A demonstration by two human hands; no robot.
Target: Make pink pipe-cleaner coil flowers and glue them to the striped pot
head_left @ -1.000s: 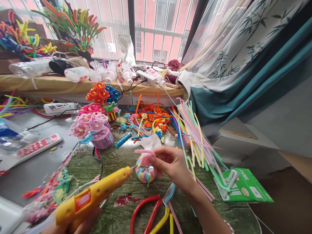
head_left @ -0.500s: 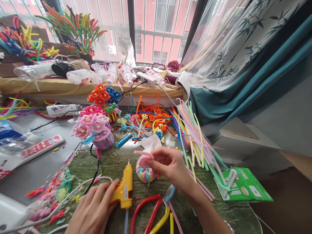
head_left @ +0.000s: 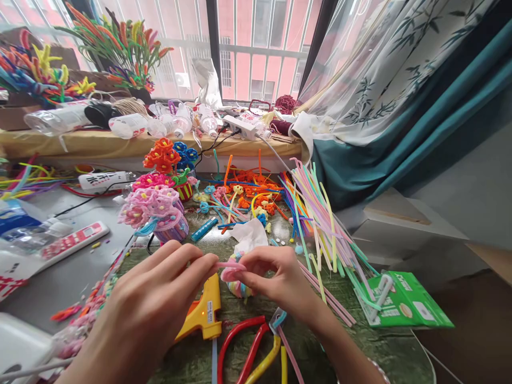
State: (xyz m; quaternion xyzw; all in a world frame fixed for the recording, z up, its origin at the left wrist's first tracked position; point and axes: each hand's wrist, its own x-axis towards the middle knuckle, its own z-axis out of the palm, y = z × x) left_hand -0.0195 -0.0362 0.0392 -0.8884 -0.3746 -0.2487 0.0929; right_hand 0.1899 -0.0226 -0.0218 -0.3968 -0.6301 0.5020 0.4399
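Note:
A coiled pink pipe cleaner (head_left: 232, 272) is pinched at its coil by my right hand (head_left: 276, 274). Its free end is between the fingertips of my left hand (head_left: 160, 290), which is closed. Just behind and below the coil sits a small pot wrapped in pastel pipe cleaners (head_left: 240, 288), partly hidden. A yellow glue gun (head_left: 210, 312) lies under and beside my left hand, with its handle partly covered. In front of my right hand rest pliers with red and yellow handles (head_left: 236, 338).
Pastel pipe cleaners (head_left: 320, 218) lie bundled at the right beside a green packet (head_left: 416, 298). Finished pipe-cleaner flower pots (head_left: 170, 226) stand back left. Orange and blue pieces (head_left: 256, 186) are scattered behind. Plastic bottles (head_left: 128, 125) line the sill.
My left hand has left the glue gun and come up to grasp the free end of the pink pipe cleaner. My right hand still holds the coil, nearly in place.

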